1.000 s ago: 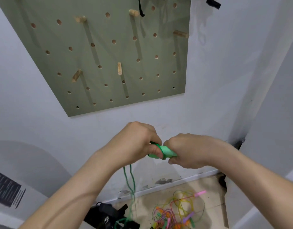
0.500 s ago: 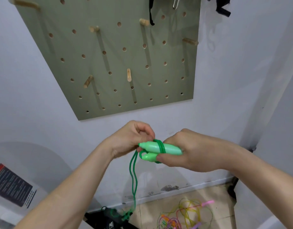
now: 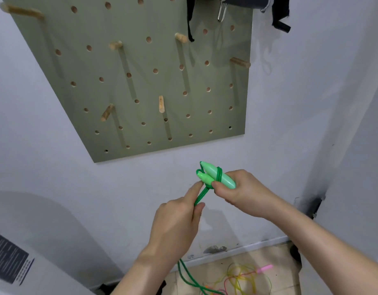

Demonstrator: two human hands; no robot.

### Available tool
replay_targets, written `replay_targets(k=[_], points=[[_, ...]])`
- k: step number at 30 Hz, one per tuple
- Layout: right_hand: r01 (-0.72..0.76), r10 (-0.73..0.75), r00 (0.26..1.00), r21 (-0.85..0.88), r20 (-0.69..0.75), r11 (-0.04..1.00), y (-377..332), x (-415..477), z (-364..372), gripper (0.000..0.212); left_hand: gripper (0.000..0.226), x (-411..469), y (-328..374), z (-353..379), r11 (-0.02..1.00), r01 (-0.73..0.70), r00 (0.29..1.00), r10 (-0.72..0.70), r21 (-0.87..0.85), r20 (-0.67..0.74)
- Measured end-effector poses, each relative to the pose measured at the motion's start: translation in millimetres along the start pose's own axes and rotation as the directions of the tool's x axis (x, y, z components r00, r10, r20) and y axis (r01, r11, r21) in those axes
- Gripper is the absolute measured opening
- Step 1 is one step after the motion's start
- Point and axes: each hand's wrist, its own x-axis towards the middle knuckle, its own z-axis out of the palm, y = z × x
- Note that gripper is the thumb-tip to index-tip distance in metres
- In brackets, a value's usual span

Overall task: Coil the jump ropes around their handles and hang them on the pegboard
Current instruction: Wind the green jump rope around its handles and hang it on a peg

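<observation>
1. Your right hand [image 3: 241, 192] is below the pegboard [image 3: 139, 58], just under its bottom edge and toward its right corner. Its fingers and thumb are curled round the two green handles [image 3: 218, 175], which lie side by side with their tips pointing up and left toward the board.
2. The green rope [image 3: 202, 194] crosses both handles in a couple of turns near their middle. A short loop shows at the handle tips.
3. Your left hand [image 3: 177, 222] sits lower than the right, further from the pegboard. Its thumb and forefinger pinch the doubled green rope just beneath the handles, and the forefinger tip touches the wrapped bundle.
4. From that pinch the rope goes out of sight behind your left wrist, then shows again on the floor far below the board.
5. The wooden pegs [image 3: 161, 104] on the pegboard's lower half are bare. A black strap [image 3: 190, 22] hangs at the board's top edge.
6. A tangle of coloured ropes [image 3: 243, 277] lies on the floor beneath the pegboard's right side.
</observation>
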Motion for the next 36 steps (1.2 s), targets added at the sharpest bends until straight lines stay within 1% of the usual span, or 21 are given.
replay_targets(k=[1,2,4,5,7,9,11,13,15,17,19,22,24,25,27,28,29,31,32,34,36], points=[[-0.004,0.003,1.000,-0.049,-0.021,0.999,0,2,0,0.039,0.039,1,0,0,0.999,0.028,1.000,-0.027,0.021,-0.005],[-0.004,0.001,0.999,-0.100,-0.033,0.995,0,3,-1,0.039,0.035,2,0,-1,0.997,0.028,0.999,-0.026,0.074,-0.018],[0.010,-0.015,1.000,-0.214,-0.026,0.977,-1,4,0,0.038,0.027,6,0,-2,0.970,-0.048,0.998,0.054,0.238,-0.017],[0.018,-0.023,1.000,-0.278,-0.017,0.960,-1,4,1,0.038,0.028,9,0,-4,0.948,-0.069,0.998,0.070,0.312,0.009],[0.023,-0.029,1.000,-0.407,-0.008,0.913,-2,4,1,0.036,0.035,11,1,-6,0.898,-0.108,0.994,0.094,0.427,0.053],[0.018,-0.016,1.000,-0.525,0.009,0.851,-5,5,1,0.035,0.041,11,3,-7,0.866,-0.183,0.983,0.150,0.465,0.107],[0.029,0.009,0.998,-0.618,0.058,0.786,-8,3,1,0.038,0.041,15,5,-11,0.833,-0.292,0.956,0.258,0.469,0.137],[0.083,0.014,0.991,-0.681,0.135,0.727,-10,-1,0,0.040,0.039,23,6,-18,0.799,-0.390,0.920,0.358,0.458,0.158],[0.152,-0.009,0.980,-0.724,0.198,0.673,-16,-5,-5,0.041,0.034,33,7,-28,0.776,-0.460,0.885,0.441,0.431,0.149],[0.207,-0.031,0.969,-0.735,0.245,0.646,-21,-8,-12,0.041,0.030,40,6,-36,0.757,-0.517,0.852,0.500,0.400,0.154],[0.236,-0.028,0.957,-0.715,0.289,0.658,-22,-9,-18,0.041,0.026,44,4,-41,0.737,-0.561,0.825,0.535,0.377,0.180],[0.246,-0.012,0.943,-0.674,0.332,0.697,-19,-14,-22,0.041,0.020,47,1,-41,0.767,-0.583,0.812,0.550,0.268,0.196],[0.272,-0.020,0.938,-0.703,0.345,0.657,-20,-18,-23,0.041,0.010,49,-1,-41,0.770,-0.613,0.785,0.569,0.175,0.246],[0.288,-0.034,0.938,-0.720,0.345,0.632,-20,-19,-23,0.041,0.006,53,-2,-42,0.785,-0.607,0.783,0.563,0.126,0.263],[0.325,-0.090,0.935,-0.725,0.344,0.607,-22,-19,-26,0.048,0.026,61,-3,-47,0.851,-0.526,0.822,0.503,0.016,0.267],[0.335,-0.115,0.933,-0.708,0.341,0.621,-23,-18,-29,0.053,0.030,65,-3,-50,0.888,-0.457,0.848,0.454,-0.055,0.275],[0.335,-0.140,0.935,-0.679,0.327,0.653,-24,-18,-32,0.059,0.028,67,-3,-53,0.918,-0.380,0.871,0.397,-0.117,0.289],[0.333,-0.221,0.942,-0.626,0.252,0.706,-28,-18,-37,0.070,0.011,68,-1,-54,0.956,-0.180,0.907,0.253,-0.234,0.337],[0.343,-0.276,0.939,-0.616,0.204,0.709,-28,-18,-38,0.073,0.003,68,1,-53,0.950,-0.069,0.911,0.184,-0.305,0.368],[0.373,-0.374,0.919,-0.573,0.122,0.730,-27,-19,-37,0.067,0.009,68,1,-50,0.896,0.102,0.899,0.103,-0.432,0.425],[0.405,-0.418,0.906,-0.436,0.070,0.804,-24,-21,-35,0.059,0.012,71,-1,-50,0.790,0.264,0.846,0.086,-0.553,0.527]])
